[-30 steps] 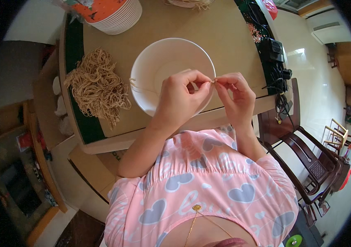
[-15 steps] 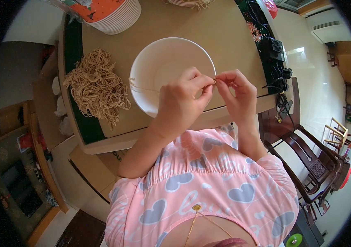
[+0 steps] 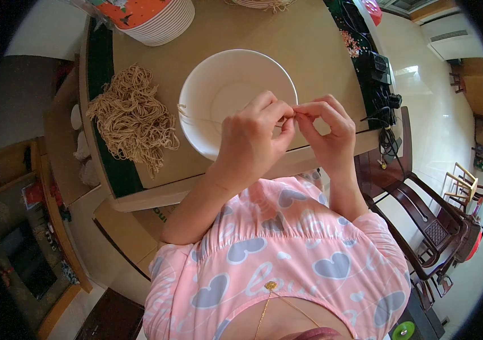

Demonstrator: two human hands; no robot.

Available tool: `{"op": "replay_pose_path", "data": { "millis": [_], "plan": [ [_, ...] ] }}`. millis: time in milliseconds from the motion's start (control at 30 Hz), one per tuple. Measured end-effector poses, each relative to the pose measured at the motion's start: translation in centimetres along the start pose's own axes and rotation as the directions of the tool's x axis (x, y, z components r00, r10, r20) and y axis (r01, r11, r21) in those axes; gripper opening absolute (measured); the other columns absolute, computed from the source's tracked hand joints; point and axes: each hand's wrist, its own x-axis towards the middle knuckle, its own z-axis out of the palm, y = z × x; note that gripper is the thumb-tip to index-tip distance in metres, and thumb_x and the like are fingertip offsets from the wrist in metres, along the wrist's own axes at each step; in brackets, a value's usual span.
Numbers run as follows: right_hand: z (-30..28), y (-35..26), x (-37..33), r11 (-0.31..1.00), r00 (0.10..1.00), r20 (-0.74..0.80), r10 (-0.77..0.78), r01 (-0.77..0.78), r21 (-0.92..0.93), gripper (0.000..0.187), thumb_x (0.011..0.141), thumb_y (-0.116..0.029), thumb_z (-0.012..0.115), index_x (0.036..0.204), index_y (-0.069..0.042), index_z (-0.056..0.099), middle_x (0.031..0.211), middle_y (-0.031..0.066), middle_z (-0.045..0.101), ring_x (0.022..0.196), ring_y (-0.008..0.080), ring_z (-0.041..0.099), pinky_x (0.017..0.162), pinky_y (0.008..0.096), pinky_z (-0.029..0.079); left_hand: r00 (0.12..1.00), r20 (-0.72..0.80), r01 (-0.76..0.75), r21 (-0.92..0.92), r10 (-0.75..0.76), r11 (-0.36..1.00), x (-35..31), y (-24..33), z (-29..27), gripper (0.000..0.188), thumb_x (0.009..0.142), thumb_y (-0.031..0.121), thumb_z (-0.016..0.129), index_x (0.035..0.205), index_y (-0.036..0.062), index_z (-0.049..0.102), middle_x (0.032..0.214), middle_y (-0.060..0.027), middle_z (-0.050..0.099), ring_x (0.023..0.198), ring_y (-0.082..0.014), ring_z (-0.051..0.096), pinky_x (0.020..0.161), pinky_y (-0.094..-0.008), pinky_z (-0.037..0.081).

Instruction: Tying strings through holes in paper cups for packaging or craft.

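My left hand (image 3: 254, 130) is over the near right part of a white bowl (image 3: 199, 79), its fingers closed in a pinch. My right hand (image 3: 331, 126) meets it fingertip to fingertip by the bowl's right rim, also pinching. Between them they hold a thin beige string, mostly hidden by the fingers. One length of this string (image 3: 199, 119) runs across the inside of the bowl from its left rim to behind my left hand. Left of the bowl lies a loose, tangled heap of beige string (image 3: 134, 116).
A stack of white paper bowls (image 3: 162, 25) with an orange print stands at the far left. Another pile of string (image 3: 264, 4) shows at the far edge. Black adapters and cables (image 3: 386, 107) lie along the table's right side. A dark wooden chair (image 3: 428, 209) stands to the right.
My fingertips have shifted slightly, with the right hand's fingers turned a little and overlapping the left thumb and forefinger more. The bowl and string heap stay nearly in place.
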Motion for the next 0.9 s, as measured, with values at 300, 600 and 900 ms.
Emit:
{"op": "replay_pose_path", "data": {
  "millis": [300, 600, 900],
  "plan": [
    [0.06, 0.74, 0.11, 0.996, 0.998, 0.012, 0.059, -0.060, 0.070, 0.013, 0.076, 0.006, 0.066, 0.087, -0.001, 0.066, 0.080, 0.0073, 0.061, 0.072, 0.0151, 0.061, 0.065, 0.0258, 0.048, 0.994, 0.028, 0.109, 0.015, -0.109, 0.994, 0.29, 0.32, -0.55, 0.004, 0.077, 0.007, 0.065, 0.080, 0.0077, 0.062, 0.077, -0.0055, 0.059, 0.064, -0.0232, 0.063, 0.056, -0.0351, 0.050],
    [-0.30, 0.10, 0.13, 1.000, 0.999, 0.042, -0.004, 0.004, 0.010, 0.012, 0.076, 0.005, 0.066, 0.087, -0.001, 0.067, 0.081, 0.0079, 0.062, 0.070, 0.0164, 0.061, 0.063, 0.0269, 0.049, 0.993, 0.049, 0.112, -0.005, -0.111, 0.994, 0.20, 0.27, -0.64, 0.003, 0.078, 0.009, 0.065, 0.080, 0.0078, 0.064, 0.077, -0.0058, 0.060, 0.065, -0.0229, 0.063, 0.057, -0.0354, 0.050],
    [-0.43, 0.60, 0.46, 0.997, 0.994, 0.094, 0.059, -0.064, 0.051, 0.011, 0.076, 0.005, 0.065, 0.087, 0.001, 0.064, 0.081, 0.0088, 0.061, 0.073, 0.0174, 0.060, 0.066, 0.0267, 0.048, 0.996, 0.022, 0.080, 0.029, -0.081, 0.996, 0.18, 0.25, -0.54, 0.004, 0.077, 0.009, 0.066, 0.081, 0.0091, 0.065, 0.076, -0.0049, 0.059, 0.062, -0.0231, 0.062, 0.055, -0.0358, 0.049]
  ]
}}
